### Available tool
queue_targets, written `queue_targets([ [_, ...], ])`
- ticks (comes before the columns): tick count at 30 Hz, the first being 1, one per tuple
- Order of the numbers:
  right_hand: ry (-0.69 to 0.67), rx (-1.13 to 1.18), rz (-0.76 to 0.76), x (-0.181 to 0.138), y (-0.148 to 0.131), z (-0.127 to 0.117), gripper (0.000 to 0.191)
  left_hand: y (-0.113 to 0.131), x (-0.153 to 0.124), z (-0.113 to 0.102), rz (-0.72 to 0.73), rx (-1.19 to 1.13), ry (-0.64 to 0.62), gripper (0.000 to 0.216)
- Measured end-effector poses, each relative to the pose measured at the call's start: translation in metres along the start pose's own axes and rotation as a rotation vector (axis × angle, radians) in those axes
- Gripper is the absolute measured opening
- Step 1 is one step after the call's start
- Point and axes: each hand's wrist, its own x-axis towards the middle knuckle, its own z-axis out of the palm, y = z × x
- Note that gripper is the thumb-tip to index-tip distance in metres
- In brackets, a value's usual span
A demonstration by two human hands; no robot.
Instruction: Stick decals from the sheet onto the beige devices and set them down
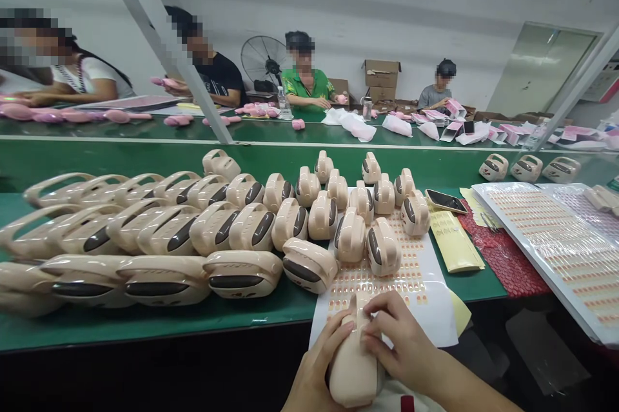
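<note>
In the head view, at the bottom centre, a beige plastic unit with a carrying handle (354, 370) is held just off the table's front edge. My left hand (316, 360) is wrapped round its left side. The curled fingers of my right hand (399, 338) press against its upper right, by the handle; whether they also pinch something small is hidden. Behind my hands a white sheet with rows of small orange stickers (438, 318) lies on the green table and overhangs its edge. Several similar units, such as one with a dark oval panel (244, 273), stand on and beside the sheet.
To the right are a phone (445, 200), a yellow pad (454, 241), red bubble wrap (507, 257) and plastic-covered sticker sheets (556, 244). A green ledge (145, 160) and slanted metal posts (178, 44) stand before several co-workers handling pink items.
</note>
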Motion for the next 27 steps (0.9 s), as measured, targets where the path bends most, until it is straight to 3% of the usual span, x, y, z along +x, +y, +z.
queue_targets([
  [4,-0.020,-0.200,-0.193,-0.003,0.001,-0.006,0.015,-0.008,-0.001,0.001,0.029,-0.022,-0.008,0.092],
  [12,0.059,-0.393,-0.330,0.002,0.006,-0.012,0.023,-0.010,0.003,0.003,0.036,-0.004,-0.008,0.095],
  [16,0.000,-0.481,-0.327,0.006,0.003,-0.020,0.023,-0.011,0.006,0.003,-0.054,-0.011,-0.041,0.104],
  [19,-0.052,-0.513,-0.354,0.009,0.003,-0.027,0.025,-0.005,0.013,0.000,-0.082,-0.096,-0.078,0.091],
  [23,-0.118,-0.348,-0.326,0.013,0.010,-0.034,0.026,0.006,0.026,-0.004,-0.084,-0.166,-0.097,0.059],
  [27,-0.110,0.065,-0.040,0.015,0.014,-0.030,0.020,0.010,0.034,-0.002,-0.133,-0.212,-0.148,0.044],
])
